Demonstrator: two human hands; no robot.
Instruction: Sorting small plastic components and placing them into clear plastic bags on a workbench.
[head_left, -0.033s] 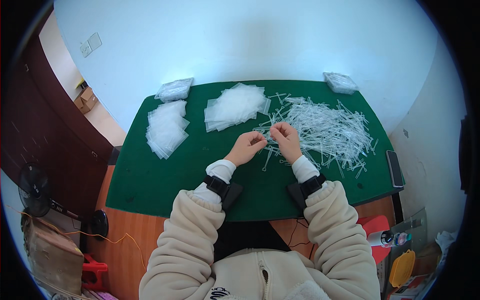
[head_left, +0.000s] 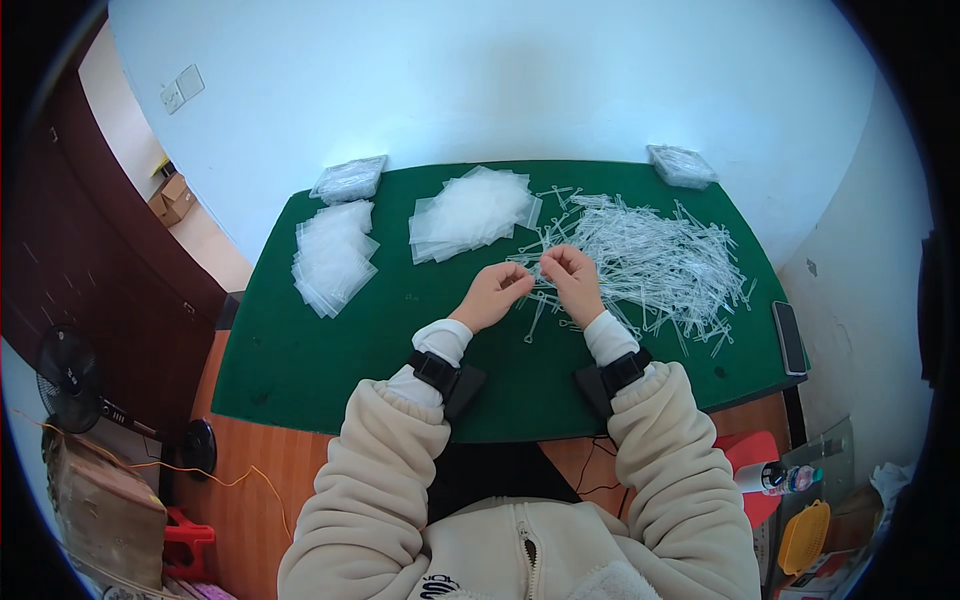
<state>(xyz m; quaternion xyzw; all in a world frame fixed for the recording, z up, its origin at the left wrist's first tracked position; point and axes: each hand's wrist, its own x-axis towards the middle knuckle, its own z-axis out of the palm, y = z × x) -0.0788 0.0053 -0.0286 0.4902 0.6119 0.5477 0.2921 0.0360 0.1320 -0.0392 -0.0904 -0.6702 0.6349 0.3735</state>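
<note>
Both hands are close together over the left edge of a large pile of clear plastic sticks with ringed ends (head_left: 650, 260). My left hand (head_left: 492, 297) is closed in a pinch, fingertips pointing right. Close beside it, my right hand (head_left: 572, 282) is also pinched, its fingertips turned toward the left hand. Whatever is between the fingers is too small and clear to make out. Several loose sticks lie under and around the hands. Beyond my left hand lies a fanned stack of clear zip bags (head_left: 470, 215), with a second stack of bags (head_left: 335, 255) farther left.
A green-covered table (head_left: 340, 375) stands against the wall. Wrapped clear packs sit at its back left (head_left: 348, 180) and back right (head_left: 682, 166). A phone (head_left: 789, 338) lies at the right edge. On the floor side are a black fan (head_left: 70, 375) and a bottle (head_left: 790, 478).
</note>
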